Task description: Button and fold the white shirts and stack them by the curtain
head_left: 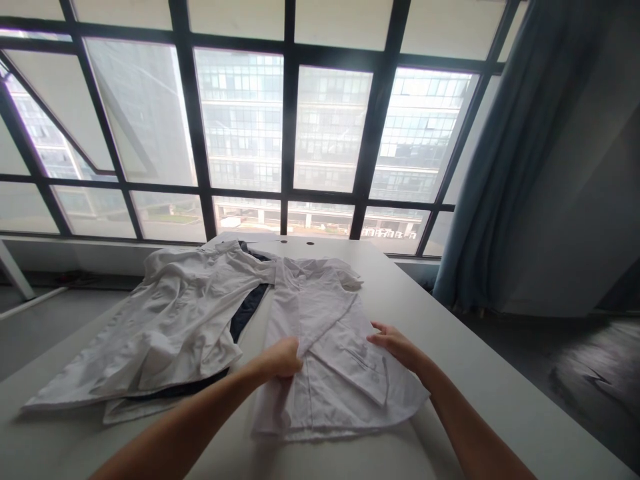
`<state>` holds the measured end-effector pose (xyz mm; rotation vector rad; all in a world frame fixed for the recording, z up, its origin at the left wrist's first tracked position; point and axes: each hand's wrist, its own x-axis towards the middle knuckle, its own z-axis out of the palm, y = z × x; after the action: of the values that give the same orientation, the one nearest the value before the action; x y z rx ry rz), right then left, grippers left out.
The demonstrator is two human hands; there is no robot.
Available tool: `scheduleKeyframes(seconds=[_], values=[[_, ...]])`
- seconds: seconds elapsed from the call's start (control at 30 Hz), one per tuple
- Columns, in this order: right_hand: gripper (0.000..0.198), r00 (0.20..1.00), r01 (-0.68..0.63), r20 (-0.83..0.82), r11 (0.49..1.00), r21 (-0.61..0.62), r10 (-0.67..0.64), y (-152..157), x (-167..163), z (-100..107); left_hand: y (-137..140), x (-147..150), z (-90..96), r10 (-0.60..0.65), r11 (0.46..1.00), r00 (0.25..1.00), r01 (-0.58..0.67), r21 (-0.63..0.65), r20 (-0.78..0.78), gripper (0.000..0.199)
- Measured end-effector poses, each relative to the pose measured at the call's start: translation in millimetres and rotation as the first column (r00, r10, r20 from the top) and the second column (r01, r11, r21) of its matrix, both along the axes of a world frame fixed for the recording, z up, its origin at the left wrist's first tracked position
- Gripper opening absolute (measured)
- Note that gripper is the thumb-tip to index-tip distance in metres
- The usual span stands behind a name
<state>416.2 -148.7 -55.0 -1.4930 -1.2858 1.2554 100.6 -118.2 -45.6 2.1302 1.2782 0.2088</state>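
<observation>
- Two bare forearms reach in from the bottom edge toward a white shirt (325, 347) lying flat on the pale surface (500, 400), collar end toward the window.
- Left hand (283, 359) is closed, pinching a fold of the shirt's cloth near its middle; the fabric rises slightly at the grip, so it appears to be lifting or drawing a panel across.
- Right hand (397, 345) lies nearly flat with fingers spread on the shirt's right side, just above a folded-over flap, likely pressing the cloth down so it does not slide.
- Beside it, to the left, a heap of white garments (165, 327) lies crumpled over a dark garment (247, 310), touching the shirt near the collar.
- Behind the surface stands a large window (285, 133), with a blue curtain (500, 167) at right.
</observation>
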Motion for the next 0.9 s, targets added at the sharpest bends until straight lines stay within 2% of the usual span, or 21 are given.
scheduleKeyframes(seconds=[0.1, 0.23, 0.27, 0.33, 0.4, 0.47, 0.63, 0.73, 0.9], values=[[0.064, 0.999, 0.043, 0.012, 0.999, 0.02, -0.043, -1.8, -9.2, 2.3, -1.3, -2.0, -8.1, 0.0, 1.0, 1.0, -0.001, 0.02, 0.021, 0.033], [0.065, 0.994, 0.077, 0.074, 0.996, 0.054, -0.08, 2.2, -30.0, 9.0, 4.4, -18.0, -5.1, -0.005, 0.993, 0.993, 0.018, -0.116, 0.118, 0.054], [0.064, 0.994, 0.057, 0.091, 0.996, 0.062, -0.062, 4.1, -37.3, 11.1, 6.7, -22.7, -4.1, -0.037, 0.995, 0.987, 0.051, -0.084, 0.159, 0.054], [0.062, 0.991, 0.004, 0.131, 0.997, 0.072, -0.013, 8.1, -54.3, 14.9, 11.4, -31.8, -4.3, -0.135, 0.987, 0.965, 0.111, 0.117, 0.224, 0.046], [0.061, 0.984, -0.053, 0.175, 0.995, 0.08, 0.038, 11.5, -73.9, 16.9, 15.0, -39.3, -8.9, -0.231, 0.93, 0.945, 0.144, 0.338, 0.231, 0.035], [0.062, 0.963, -0.104, 0.257, 0.99, 0.098, 0.076, 13.3, -94.8, 16.3, 17.2, -44.4, -17.7, -0.274, 0.877, 0.938, 0.155, 0.454, 0.21, 0.031], [0.066, 0.813, -0.208, 0.575, 0.969, 0.136, 0.094, 8.1, -139.1, 6.9, 17.9, -48.5, -40.7, -0.281, 0.848, 0.953, 0.19, 0.495, 0.116, 0.041], [0.065, 0.729, -0.241, 0.676, 0.965, 0.104, 0.109, 3.8, -150.9, 2.8, 17.1, -47.6, -45.0, -0.288, 0.842, 0.957, 0.244, 0.481, 0.019, 0.051], [0.066, 0.707, -0.262, 0.698, 0.959, 0.111, 0.113, 3.4, -150.9, 5.6, 15.4, -44.1, -43.2, -0.29, 0.831, 0.954, 0.292, 0.473, -0.079, 0.056]])
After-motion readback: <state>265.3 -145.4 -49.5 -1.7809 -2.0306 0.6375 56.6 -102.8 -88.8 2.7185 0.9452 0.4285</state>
